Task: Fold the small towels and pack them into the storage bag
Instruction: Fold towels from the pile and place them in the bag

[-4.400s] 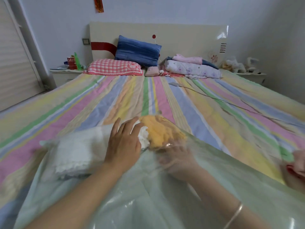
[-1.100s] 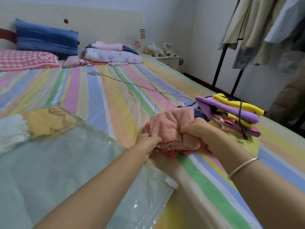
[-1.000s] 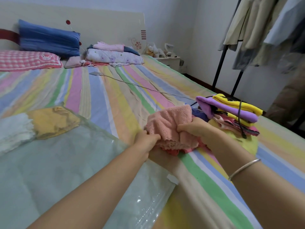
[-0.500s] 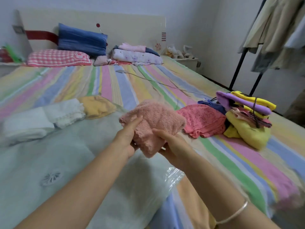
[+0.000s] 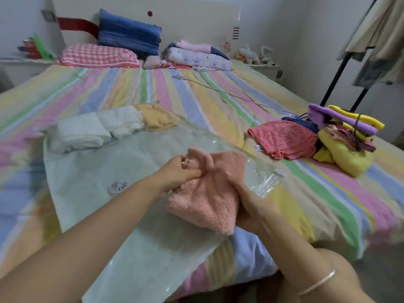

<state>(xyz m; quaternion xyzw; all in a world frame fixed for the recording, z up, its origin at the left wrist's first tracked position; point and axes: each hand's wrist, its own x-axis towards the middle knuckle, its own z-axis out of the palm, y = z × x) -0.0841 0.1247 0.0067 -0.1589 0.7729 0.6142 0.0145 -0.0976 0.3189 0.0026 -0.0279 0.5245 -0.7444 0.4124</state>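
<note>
We see the bed [image 5: 196, 99] under its striped sheet filling most of the view, with a blue pillow [image 5: 129, 37] and a pink checked pillow [image 5: 98, 56] at the headboard. Across the near half of the bed lies the clear storage bag [image 5: 91, 171], flat, with its round valve [image 5: 118, 186] facing up. Inside the bag's far end sit two folded white towels [image 5: 96, 127] side by side and a folded yellow towel [image 5: 157, 117] just beside them. On the right side of the bed a coral-red patterned cloth [image 5: 284, 139] lies spread, touching a heap of yellow and purple cloths [image 5: 345, 136]. Above the bag's near right edge we hold the pink towel [image 5: 209, 193], raised off the bag. Our left hand [image 5: 175, 173] is clenched on a bunched upper corner of it, fingers curled tight. Our right hand [image 5: 247, 206] grasps the towel's right side from underneath, thumb pressed on top. A thin bracelet [image 5: 317, 285] circles the right wrist
</note>
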